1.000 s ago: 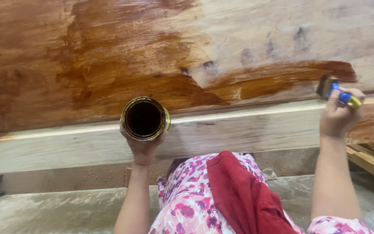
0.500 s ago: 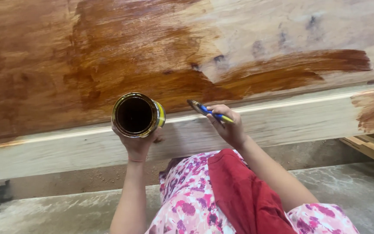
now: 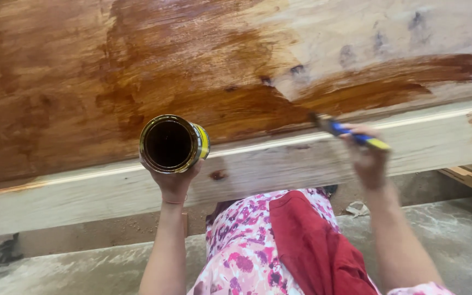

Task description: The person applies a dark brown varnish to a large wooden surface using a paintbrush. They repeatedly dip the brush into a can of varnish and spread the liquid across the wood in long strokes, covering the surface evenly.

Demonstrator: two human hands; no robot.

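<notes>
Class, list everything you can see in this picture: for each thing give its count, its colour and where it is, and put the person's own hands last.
Wooden slab: one, pale, left part stained glossy brown, fills the top.
Slab edge: one, pale bare wood, across the middle.
Open can: one, yellow side, dark liquid inside, left of centre.
Brush: one, blue and yellow handle, tip at the stain's lower edge.
Red cloth: one, on the flowered clothing, bottom centre.
Concrete floor: grey, below.
Left hand: holds the can from beneath.
Right hand: grips the brush.
</notes>
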